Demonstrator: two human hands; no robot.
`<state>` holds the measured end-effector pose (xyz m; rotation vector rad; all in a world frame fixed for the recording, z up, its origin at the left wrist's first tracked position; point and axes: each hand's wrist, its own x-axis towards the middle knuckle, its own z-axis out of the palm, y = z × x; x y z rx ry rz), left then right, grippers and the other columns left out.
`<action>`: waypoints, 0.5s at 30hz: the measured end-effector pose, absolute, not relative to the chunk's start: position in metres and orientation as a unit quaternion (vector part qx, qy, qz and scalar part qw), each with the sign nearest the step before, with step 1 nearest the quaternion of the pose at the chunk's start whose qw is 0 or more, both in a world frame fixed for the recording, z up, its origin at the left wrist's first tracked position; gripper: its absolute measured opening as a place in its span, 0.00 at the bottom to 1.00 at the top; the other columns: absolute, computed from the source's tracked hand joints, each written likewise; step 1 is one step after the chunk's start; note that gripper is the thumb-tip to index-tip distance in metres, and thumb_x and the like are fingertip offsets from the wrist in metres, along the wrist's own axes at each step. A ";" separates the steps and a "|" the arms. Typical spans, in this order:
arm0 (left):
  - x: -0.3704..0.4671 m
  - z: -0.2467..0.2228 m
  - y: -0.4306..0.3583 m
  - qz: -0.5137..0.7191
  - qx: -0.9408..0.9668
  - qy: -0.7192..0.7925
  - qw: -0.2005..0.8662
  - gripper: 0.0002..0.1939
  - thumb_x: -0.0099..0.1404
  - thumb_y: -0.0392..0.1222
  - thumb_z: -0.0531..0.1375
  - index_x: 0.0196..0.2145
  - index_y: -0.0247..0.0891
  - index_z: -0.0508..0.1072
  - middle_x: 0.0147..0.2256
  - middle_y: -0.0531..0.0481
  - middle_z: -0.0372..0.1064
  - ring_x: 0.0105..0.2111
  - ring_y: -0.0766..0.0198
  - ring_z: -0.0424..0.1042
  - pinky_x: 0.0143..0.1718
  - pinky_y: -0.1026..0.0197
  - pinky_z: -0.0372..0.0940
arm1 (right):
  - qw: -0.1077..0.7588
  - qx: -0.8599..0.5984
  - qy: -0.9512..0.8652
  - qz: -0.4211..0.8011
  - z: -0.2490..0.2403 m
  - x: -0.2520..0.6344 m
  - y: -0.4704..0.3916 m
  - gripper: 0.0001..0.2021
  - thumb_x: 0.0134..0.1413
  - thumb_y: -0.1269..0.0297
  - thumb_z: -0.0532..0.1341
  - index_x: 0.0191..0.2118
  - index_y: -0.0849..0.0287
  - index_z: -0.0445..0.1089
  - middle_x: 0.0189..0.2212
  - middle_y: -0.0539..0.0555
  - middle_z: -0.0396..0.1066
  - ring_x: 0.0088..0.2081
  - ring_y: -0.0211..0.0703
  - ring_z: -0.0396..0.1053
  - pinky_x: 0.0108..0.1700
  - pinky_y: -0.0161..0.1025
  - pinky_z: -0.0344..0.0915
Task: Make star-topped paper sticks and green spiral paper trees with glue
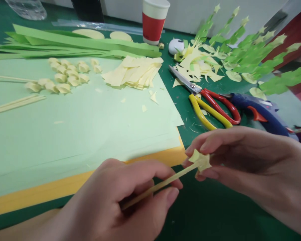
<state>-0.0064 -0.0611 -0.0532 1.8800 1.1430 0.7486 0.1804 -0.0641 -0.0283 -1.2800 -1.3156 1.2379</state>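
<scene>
We count two hands (112, 190), one held stick (165, 182), one held star (203, 163), one pair of scissors (194, 88), one glue gun (272, 118), one paper cup (154, 22) and one white rounded object (174, 47).

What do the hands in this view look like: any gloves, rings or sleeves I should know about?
Both the left hand and the right hand are bare, without gloves; no rings or markings show. The left forearm is uncovered as far as it shows, with no sleeve or watch. The left thumbnail looks short.
</scene>
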 end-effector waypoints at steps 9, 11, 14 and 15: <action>-0.009 -0.050 -0.063 0.276 0.648 0.480 0.523 0.17 0.59 0.62 0.47 0.40 0.58 0.68 0.26 0.59 0.71 0.23 0.65 0.70 0.28 0.64 0.66 | 0.429 -0.518 -0.509 0.538 -0.026 0.180 -0.063 0.15 0.36 0.80 0.66 0.30 0.51 0.75 0.27 0.46 0.73 0.25 0.35 0.72 0.27 0.23 0.72; -0.007 -0.052 -0.061 0.282 0.610 0.491 0.554 0.13 0.60 0.58 0.50 0.40 0.59 0.68 0.30 0.60 0.72 0.28 0.66 0.71 0.30 0.67 0.66 | 0.427 -0.513 -0.504 0.548 -0.026 0.179 -0.062 0.14 0.36 0.79 0.66 0.29 0.50 0.74 0.27 0.45 0.73 0.25 0.35 0.72 0.27 0.24 0.73; -0.007 -0.054 -0.059 0.293 0.620 0.467 0.559 0.11 0.59 0.47 0.54 0.41 0.61 0.67 0.31 0.62 0.71 0.29 0.69 0.71 0.30 0.71 0.66 | 0.433 -0.506 -0.502 0.552 -0.027 0.179 -0.060 0.13 0.37 0.78 0.66 0.30 0.50 0.74 0.25 0.44 0.71 0.23 0.33 0.71 0.26 0.24 0.72; -0.008 -0.055 -0.058 0.294 0.643 0.455 0.541 0.14 0.58 0.44 0.56 0.42 0.61 0.66 0.30 0.62 0.70 0.28 0.69 0.71 0.30 0.72 0.66 | 0.431 -0.505 -0.502 0.554 -0.027 0.178 -0.060 0.12 0.37 0.77 0.66 0.29 0.51 0.73 0.24 0.44 0.70 0.22 0.32 0.70 0.26 0.23 0.71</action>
